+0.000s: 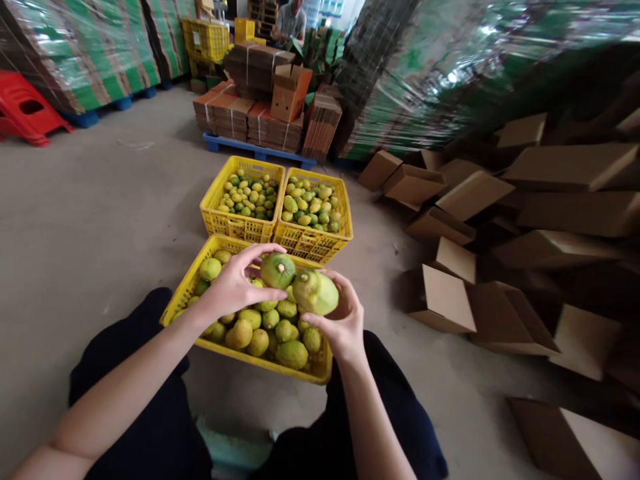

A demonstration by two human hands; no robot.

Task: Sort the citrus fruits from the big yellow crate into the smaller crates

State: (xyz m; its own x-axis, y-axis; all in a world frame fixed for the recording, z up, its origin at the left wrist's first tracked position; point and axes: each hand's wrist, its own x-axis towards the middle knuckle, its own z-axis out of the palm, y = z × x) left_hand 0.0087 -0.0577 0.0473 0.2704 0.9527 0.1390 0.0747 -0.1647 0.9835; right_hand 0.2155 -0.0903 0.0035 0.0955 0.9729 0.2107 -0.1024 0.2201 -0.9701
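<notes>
My left hand is closed around a round green lemon, its stem end turned toward me. In my right hand is a paler yellow-green lemon with a knobbly neck. The two fruits are side by side, nearly touching, above the near yellow crate. That crate holds many green and yellow lemons, part of them hidden behind my hands and forearms.
Beyond the near crate stand two more yellow crates of lemons. Flattened cartons lie on a blue pallet. Empty cardboard boxes are heaped at right. A red stool stands far left; a person is at the back.
</notes>
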